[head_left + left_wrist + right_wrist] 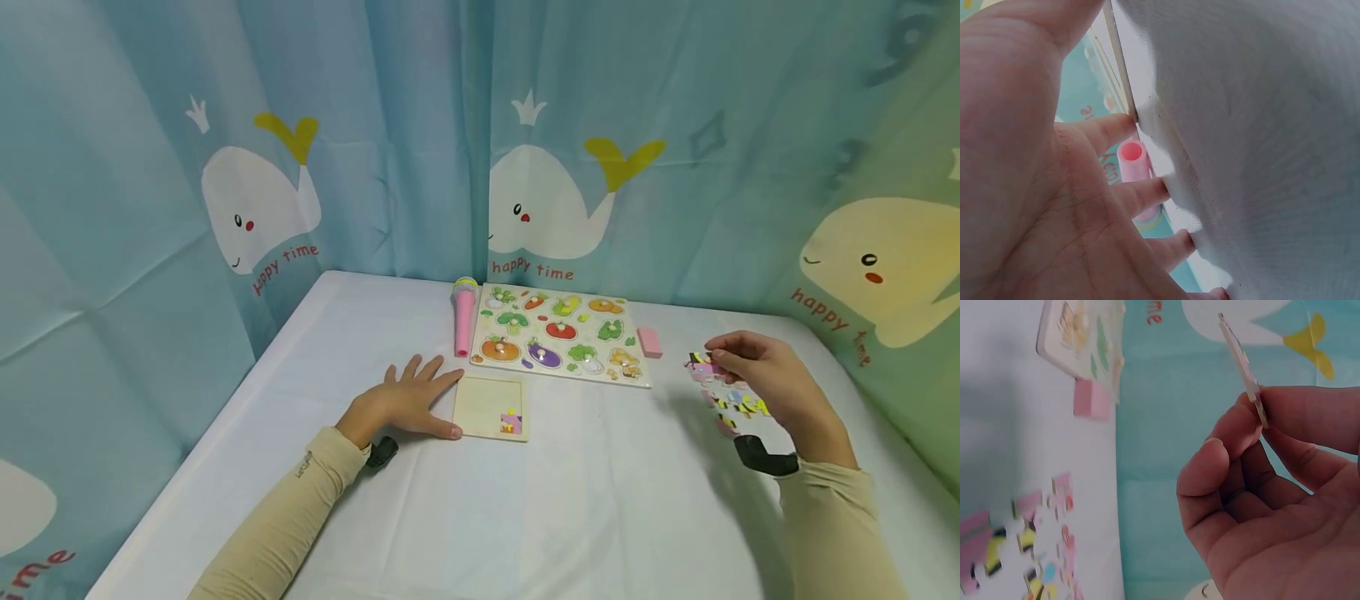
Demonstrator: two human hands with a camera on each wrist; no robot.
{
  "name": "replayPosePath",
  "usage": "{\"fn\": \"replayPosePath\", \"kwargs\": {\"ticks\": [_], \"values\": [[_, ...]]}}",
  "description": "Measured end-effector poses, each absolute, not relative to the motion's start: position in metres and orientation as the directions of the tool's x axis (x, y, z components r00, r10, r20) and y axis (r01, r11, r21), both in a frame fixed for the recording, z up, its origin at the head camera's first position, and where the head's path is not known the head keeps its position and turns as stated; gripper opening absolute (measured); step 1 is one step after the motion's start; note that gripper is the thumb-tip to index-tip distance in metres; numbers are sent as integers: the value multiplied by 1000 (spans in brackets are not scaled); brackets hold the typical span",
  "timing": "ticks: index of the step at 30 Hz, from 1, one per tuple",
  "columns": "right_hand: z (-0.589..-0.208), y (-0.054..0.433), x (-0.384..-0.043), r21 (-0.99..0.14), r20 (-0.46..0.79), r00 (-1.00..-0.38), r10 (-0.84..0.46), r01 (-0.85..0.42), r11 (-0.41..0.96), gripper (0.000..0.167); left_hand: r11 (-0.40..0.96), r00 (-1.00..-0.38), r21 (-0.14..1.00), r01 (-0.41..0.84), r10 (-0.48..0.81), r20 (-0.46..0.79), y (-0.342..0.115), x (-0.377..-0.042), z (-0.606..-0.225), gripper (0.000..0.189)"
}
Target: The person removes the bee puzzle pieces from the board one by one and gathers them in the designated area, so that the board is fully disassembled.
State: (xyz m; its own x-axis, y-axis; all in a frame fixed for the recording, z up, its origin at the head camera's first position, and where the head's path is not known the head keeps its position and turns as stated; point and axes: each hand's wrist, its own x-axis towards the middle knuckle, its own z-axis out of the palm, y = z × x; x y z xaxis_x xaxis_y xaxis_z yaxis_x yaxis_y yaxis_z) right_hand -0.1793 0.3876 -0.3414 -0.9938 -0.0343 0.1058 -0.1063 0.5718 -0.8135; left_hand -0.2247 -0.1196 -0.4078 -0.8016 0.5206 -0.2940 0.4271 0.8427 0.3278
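My left hand [408,400] is spread on the table with straight fingers, its thumb and index finger touching the left edge of a small wooden puzzle tray [480,404]. One pink and yellow jigsaw piece [512,422] lies in the tray's near right corner. Off to the right, my right hand [772,383] pinches a jigsaw piece [1240,359] between thumb and fingertips, raised above the table and seen edge-on in the right wrist view. Beneath that hand lie several loose pink, yellow and black jigsaw pieces [1030,540], partly hidden by it in the head view.
Behind the tray is a vegetable peg puzzle board [558,333]. A pink toy microphone [464,321] lies along its left side, and a pink block [649,342] sits to its right. A blue whale-print curtain [420,167] encloses the white table.
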Motion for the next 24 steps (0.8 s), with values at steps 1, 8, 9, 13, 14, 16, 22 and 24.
{"fn": "replayPosePath", "kwargs": {"ticks": [1, 8, 9, 13, 14, 16, 22, 24], "values": [[-341, 391, -178, -822, 105, -994, -30, -104, 560, 12, 844, -802, 326, 426, 519, -296, -120, -224, -408, 106], [-344, 410, -174, -879, 76, -997, 5, -64, 473, 19, 846, -801, 321, 425, 517, -303, -120, -224, -409, 106], [-345, 413, -173, -882, 69, -998, 6, -58, 468, 20, 846, -800, 321, 425, 517, -303, -121, -224, -409, 106], [-349, 424, -171, -884, 57, -998, 6, -48, 464, 24, 844, -799, 324, 428, 521, -302, -120, -223, -410, 106], [-350, 428, -171, -883, 53, -999, 4, -45, 467, 25, 843, -798, 326, 427, 521, -302, -120, -223, -410, 105], [-352, 434, -170, -882, 46, -999, 3, -39, 470, 25, 843, -798, 326, 429, 522, -300, -120, -223, -410, 105], [-360, 450, -166, -897, 29, -999, 17, -18, 443, 31, 851, -803, 310, 423, 511, -308, -120, -222, -409, 105], [-360, 455, -163, -890, 17, -1000, 26, -3, 456, 30, 852, -804, 311, 421, 509, -308, -120, -222, -408, 105]]}}
